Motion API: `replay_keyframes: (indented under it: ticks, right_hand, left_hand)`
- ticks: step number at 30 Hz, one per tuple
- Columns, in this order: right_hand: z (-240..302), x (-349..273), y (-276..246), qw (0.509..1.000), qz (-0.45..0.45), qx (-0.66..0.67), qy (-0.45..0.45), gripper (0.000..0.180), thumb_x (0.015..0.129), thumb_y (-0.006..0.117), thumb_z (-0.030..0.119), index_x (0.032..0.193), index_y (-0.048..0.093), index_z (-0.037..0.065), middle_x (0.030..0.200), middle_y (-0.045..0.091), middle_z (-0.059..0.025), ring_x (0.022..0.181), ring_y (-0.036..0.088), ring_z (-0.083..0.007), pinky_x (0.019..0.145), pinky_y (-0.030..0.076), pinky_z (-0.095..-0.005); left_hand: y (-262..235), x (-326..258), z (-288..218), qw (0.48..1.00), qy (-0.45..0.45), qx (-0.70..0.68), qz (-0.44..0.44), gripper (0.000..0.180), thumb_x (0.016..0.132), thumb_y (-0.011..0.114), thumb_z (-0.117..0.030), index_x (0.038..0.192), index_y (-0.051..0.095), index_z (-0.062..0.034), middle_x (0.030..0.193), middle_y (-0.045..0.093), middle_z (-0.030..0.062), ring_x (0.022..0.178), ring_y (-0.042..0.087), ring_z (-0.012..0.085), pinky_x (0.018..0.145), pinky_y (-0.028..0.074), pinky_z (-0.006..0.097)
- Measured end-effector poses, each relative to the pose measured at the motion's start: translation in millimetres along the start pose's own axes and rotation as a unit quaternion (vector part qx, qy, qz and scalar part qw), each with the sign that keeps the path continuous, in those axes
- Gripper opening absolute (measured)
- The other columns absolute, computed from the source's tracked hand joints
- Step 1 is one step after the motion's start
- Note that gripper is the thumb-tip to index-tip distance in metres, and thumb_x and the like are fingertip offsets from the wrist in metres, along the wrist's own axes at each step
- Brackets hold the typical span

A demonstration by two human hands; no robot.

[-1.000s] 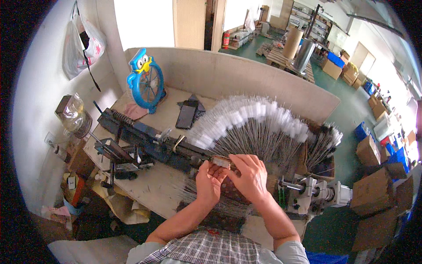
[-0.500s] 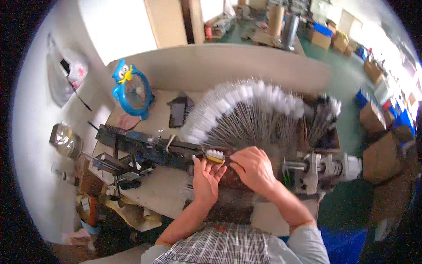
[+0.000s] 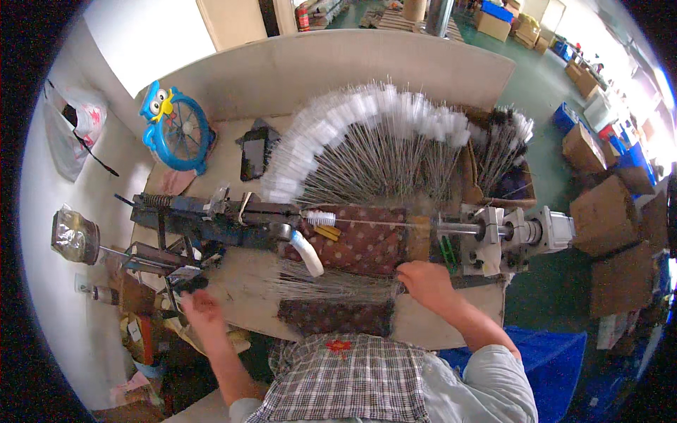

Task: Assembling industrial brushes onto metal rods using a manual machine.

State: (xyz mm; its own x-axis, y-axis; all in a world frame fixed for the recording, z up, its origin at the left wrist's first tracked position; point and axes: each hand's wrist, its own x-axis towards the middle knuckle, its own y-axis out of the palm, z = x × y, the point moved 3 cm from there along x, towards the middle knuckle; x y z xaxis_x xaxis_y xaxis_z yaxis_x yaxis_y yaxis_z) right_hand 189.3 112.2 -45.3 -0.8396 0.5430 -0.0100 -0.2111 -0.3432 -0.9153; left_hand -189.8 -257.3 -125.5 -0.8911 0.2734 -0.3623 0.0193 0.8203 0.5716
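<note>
A small white bristle brush (image 3: pixel 321 218) sits at the right end of the long black machine bar (image 3: pixel 264 213), its thin wire stretching right to the metal spindle (image 3: pixel 458 228). Under the bristles is a yellow piece (image 3: pixel 328 232). A white curved lever (image 3: pixel 307 254) hangs just below. My left hand (image 3: pixel 202 308), smeared by motion, is beside the black metal stand (image 3: pixel 166 262); its fingers cannot be read. At the right ends of a bundle of loose wires (image 3: pixel 338 285), my right hand (image 3: pixel 427 282) has its fingers curled together; their tips are too small to make out.
Behind the machine fans a large heap of white-tipped wire brushes (image 3: pixel 381 141), beside a cardboard box (image 3: pixel 522 194) of darker ones. A blue cartoon-shaped fan (image 3: pixel 176 130) and a phone (image 3: pixel 254 154) stand left of it. Brown dotted cloth (image 3: pixel 367 247) lies beneath the wire.
My left hand has left the yellow piece and bristles and swung down-left to the stand. My right hand has dropped toward the loose wires. The lever now shows, and the view has shifted.
</note>
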Motion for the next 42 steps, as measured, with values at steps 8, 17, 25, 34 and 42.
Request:
replay_keyframes:
  ticks: [8, 17, 25, 34, 42]
  right_hand:
    - [7, 4, -33, 1.000, 0.001, -0.013, 0.024, 0.018, 0.081, 0.057, 0.020, 0.095, 0.063, 0.010, 0.087, 0.062, -0.0096, 0.082, 0.060, -0.0298, 0.068, 0.048, -0.0407]
    - [7, 0, -32, 0.999, 0.020, -0.026, -0.027, 0.022, 0.077, 0.054, 0.012, 0.099, 0.058, 0.012, 0.087, 0.055, -0.0080, 0.081, 0.060, -0.0277, 0.062, 0.051, -0.0394]
    - [5, -3, -17, 0.999, 0.036, 0.000, -0.009, 0.025, 0.074, 0.056, 0.006, 0.099, 0.058, 0.009, 0.091, 0.055, -0.0095, 0.081, 0.058, -0.0319, 0.065, 0.049, -0.0409]
    - [21, -1, -35, 0.998, 0.022, -0.060, -0.011, 0.017, 0.072, 0.054, 0.003, 0.088, 0.051, 0.007, 0.080, 0.053, -0.0122, 0.076, 0.059, -0.0316, 0.059, 0.050, -0.0408]
    - [14, 5, -153, 0.966, -0.257, 0.020, 0.037, 0.023, 0.073, 0.057, -0.004, 0.095, 0.059, 0.001, 0.081, 0.059, -0.0145, 0.073, 0.059, -0.0320, 0.065, 0.048, -0.0356]
  left_hand:
    - [-39, 23, -82, 0.956, 0.156, 0.074, -0.237, 0.036, 0.083, 0.061, -0.041, 0.087, 0.058, -0.0050, 0.081, 0.059, 0.0026, 0.068, 0.054, 0.0113, 0.056, 0.043, 0.025]
    - [47, -25, 58, 0.995, 0.059, 0.030, -0.073, 0.029, 0.091, 0.047, -0.031, 0.100, 0.056, -0.0044, 0.093, 0.061, 0.0085, 0.082, 0.059, 0.0183, 0.073, 0.049, 0.031]
    - [234, -112, 148, 0.949, -0.078, 0.242, 0.186, 0.025, 0.087, 0.053, -0.023, 0.104, 0.047, -0.0066, 0.085, 0.058, 0.0064, 0.077, 0.056, 0.0188, 0.077, 0.047, 0.035]
    - [311, -146, 40, 0.866, -0.380, -0.231, 0.227, 0.038, 0.090, 0.048, -0.041, 0.089, 0.054, -0.0028, 0.057, 0.035, -0.0054, 0.048, 0.037, 0.0061, 0.052, 0.039, 0.023]
    - [291, -180, 73, 0.845, -0.305, 0.171, 0.405, 0.032, 0.093, 0.044, -0.033, 0.089, 0.058, -0.0047, 0.066, 0.054, 0.0033, 0.056, 0.050, 0.0126, 0.052, 0.042, 0.027]
